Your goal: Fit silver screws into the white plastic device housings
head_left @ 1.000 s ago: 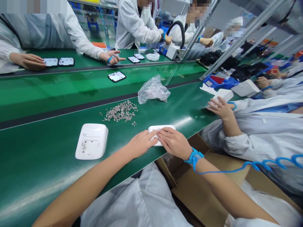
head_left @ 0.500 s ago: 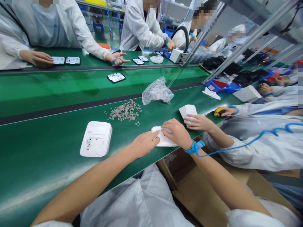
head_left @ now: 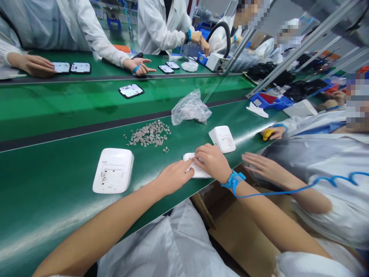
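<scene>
A white plastic device housing (head_left: 189, 156) lies on the green bench in front of me, mostly covered by my two hands. My left hand (head_left: 175, 176) grips its left side, fingertips bent onto the recessed part. Over the right side, my right hand (head_left: 211, 161) has its fingers drawn together and pressed down at the same spot; whatever is between them is hidden. A blue strap with a coiled cord circles my right wrist. Beyond my hands lies a loose pile of small metal clips (head_left: 150, 134). A similar white housing (head_left: 113, 171) lies to the left, its recess facing up.
Another white housing (head_left: 226, 139) stands tilted beyond my right hand, near a co-worker's hand (head_left: 262, 166). A clear plastic bag (head_left: 191, 108) sits behind the clips. On the conveyor belt is a black-framed circuit board (head_left: 131, 91). An open cardboard box (head_left: 236, 242) is below the bench edge.
The co-worker's hand on the right has let go of the white housing and drawn back toward the bench edge. That housing now shows its recessed face. The framed board has shifted left. My hands stay on the housing.
</scene>
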Available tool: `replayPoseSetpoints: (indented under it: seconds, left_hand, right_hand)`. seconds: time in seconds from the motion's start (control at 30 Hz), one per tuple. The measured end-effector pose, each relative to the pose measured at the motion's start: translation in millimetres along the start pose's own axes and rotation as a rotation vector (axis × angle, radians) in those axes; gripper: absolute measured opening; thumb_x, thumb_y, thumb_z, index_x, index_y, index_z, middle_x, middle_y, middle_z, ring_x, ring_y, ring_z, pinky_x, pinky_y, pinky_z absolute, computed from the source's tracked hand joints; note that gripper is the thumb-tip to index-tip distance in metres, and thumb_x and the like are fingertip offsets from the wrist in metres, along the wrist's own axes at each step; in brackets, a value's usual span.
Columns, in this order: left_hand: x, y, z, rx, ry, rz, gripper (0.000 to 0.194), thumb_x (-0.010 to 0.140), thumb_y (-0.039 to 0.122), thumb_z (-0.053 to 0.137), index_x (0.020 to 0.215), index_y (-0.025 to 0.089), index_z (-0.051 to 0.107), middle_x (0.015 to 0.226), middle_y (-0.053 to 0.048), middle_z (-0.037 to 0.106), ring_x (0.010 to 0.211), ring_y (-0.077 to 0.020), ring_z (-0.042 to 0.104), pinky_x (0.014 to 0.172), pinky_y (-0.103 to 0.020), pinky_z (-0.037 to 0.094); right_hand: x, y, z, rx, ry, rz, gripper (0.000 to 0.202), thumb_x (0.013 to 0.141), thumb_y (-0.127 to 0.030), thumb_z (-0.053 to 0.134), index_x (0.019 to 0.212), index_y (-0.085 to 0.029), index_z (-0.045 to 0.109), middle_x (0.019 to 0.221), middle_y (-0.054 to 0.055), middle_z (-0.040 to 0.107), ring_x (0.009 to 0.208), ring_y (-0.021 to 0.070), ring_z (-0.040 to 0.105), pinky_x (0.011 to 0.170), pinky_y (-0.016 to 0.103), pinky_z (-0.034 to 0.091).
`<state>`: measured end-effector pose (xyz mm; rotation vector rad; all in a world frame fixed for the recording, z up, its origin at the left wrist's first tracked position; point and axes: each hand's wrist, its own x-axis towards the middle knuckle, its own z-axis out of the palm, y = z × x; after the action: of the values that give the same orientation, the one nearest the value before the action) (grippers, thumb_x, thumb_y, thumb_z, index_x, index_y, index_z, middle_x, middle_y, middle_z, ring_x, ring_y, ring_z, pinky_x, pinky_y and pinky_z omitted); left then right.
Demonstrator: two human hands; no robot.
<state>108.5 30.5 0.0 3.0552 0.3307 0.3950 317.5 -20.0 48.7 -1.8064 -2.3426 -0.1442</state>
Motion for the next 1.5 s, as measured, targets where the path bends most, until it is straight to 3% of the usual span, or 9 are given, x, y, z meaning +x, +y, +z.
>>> replayPoseSetpoints:
  seconds: [0.17, 0.43, 1.1, 1.33, 1.5]
  left_hand:
    - [0.2, -0.1, -0.2, 0.006, -0.014, -0.004, 0.030, 0.102, 0.013, 0.031, 0.114, 0.016, 0.059, 0.153, -0.013, 0.044, 0.098, -0.0204, 0.061, 0.075, -0.033, 0.050]
    - [0.6, 0.1, -1.2, 0.027, -0.032, -0.005, 0.031, 0.101, 0.011, 0.031, 0.114, 0.016, 0.059, 0.152, -0.013, 0.045, 0.098, -0.0213, 0.061, 0.074, -0.033, 0.048]
    - [2.8, 0.3, 1.1, 0.013, 0.062, 0.019, 0.024, 0.094, 0.006, 0.044, 0.109, 0.017, 0.058, 0.149, -0.014, 0.048, 0.093, -0.0204, 0.059, 0.071, -0.033, 0.052]
    - [5.2, 0.2, 0.0, -0.047, 0.044, 0.007, 0.023, 0.095, 0.007, 0.046, 0.111, 0.017, 0.059, 0.140, -0.014, 0.053, 0.094, -0.0196, 0.058, 0.073, -0.032, 0.053]
    - [5.2, 0.1, -0.5, 0.005, 0.036, 0.026, 0.024, 0.093, 0.007, 0.048, 0.111, 0.018, 0.058, 0.145, -0.013, 0.050, 0.094, -0.0203, 0.057, 0.070, -0.033, 0.052]
  right_hand:
    - [-7.7, 13.4, 1.5, 0.223, 0.081, -0.050, 0.011, 0.097, -0.016, 0.061, 0.094, -0.018, 0.071, 0.102, 0.006, 0.071, 0.093, 0.0254, 0.057, 0.083, 0.040, 0.048]
    - [-10.3, 8.4, 8.7, 0.240, 0.211, -0.004, 0.009, 0.092, -0.013, 0.064, 0.087, -0.019, 0.068, 0.097, 0.005, 0.071, 0.089, 0.0239, 0.060, 0.081, 0.040, 0.049]
    - [-12.2, 5.0, 12.9, 0.156, 0.251, -0.069, 0.013, 0.094, -0.010, 0.060, 0.085, -0.017, 0.065, 0.100, 0.007, 0.068, 0.091, 0.0234, 0.057, 0.079, 0.038, 0.047]
    - [-11.5, 2.9, 6.7, 0.088, 0.160, -0.133, 0.014, 0.096, -0.011, 0.056, 0.088, -0.018, 0.066, 0.103, 0.010, 0.067, 0.094, 0.0265, 0.056, 0.082, 0.041, 0.047]
    - [-12.6, 5.7, 9.7, 0.253, 0.249, -0.030, 0.009, 0.093, -0.012, 0.056, 0.092, -0.020, 0.060, 0.098, 0.007, 0.067, 0.090, 0.0248, 0.059, 0.081, 0.039, 0.049]
